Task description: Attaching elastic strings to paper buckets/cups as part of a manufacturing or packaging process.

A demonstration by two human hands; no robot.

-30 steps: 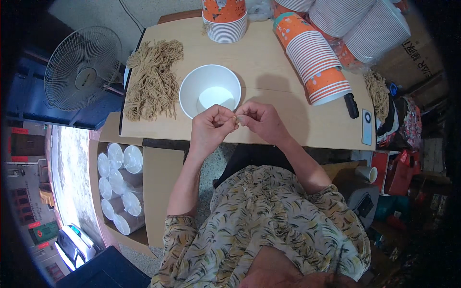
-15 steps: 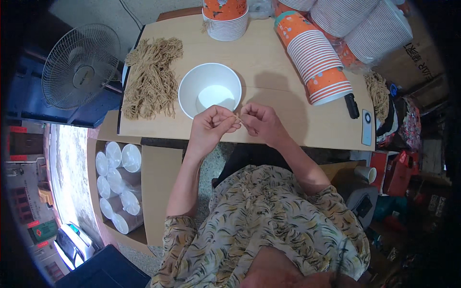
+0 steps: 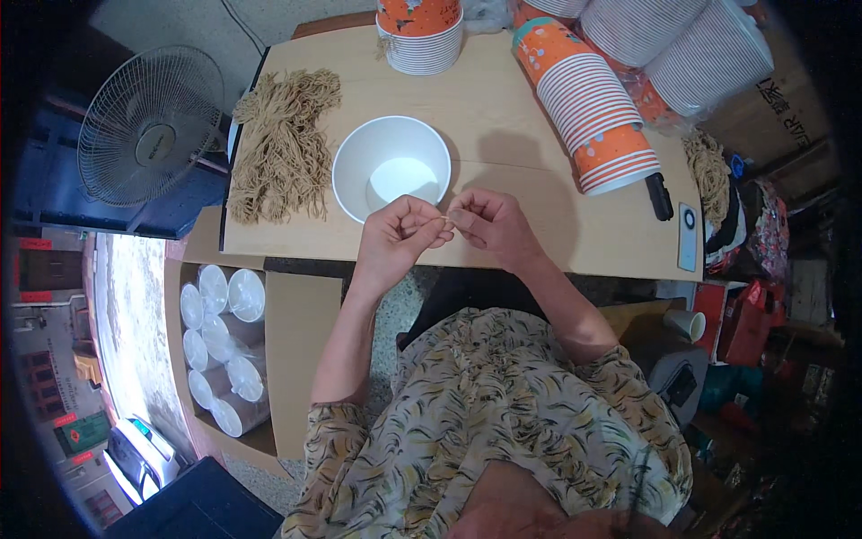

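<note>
Over the table's near edge, my left hand [image 3: 395, 244] and my right hand [image 3: 496, 232] meet fingertip to fingertip. Both pinch a short bit of tan cord [image 3: 445, 218], most of which the fingers hide. Just beyond my left hand stands a white paper tub [image 3: 391, 166], upright, its inside bare. A heap of loose tan cords [image 3: 283, 148] lies at the table's left side, apart from the hands.
Nested orange-and-white tubs [image 3: 593, 112] lie along the right, with more stacks [image 3: 709, 58] behind. Another stack [image 3: 422, 45] stands at the back. A black-handled tool [image 3: 659, 198] and a pale remote [image 3: 687, 235] sit near the right edge. A carton of wrapped cups [image 3: 220, 350] and a fan [image 3: 154, 135] are left.
Both hands stay almost in place, still pinching the cord. The fingertips have drawn very slightly apart, and a little of the cord shows between them.
</note>
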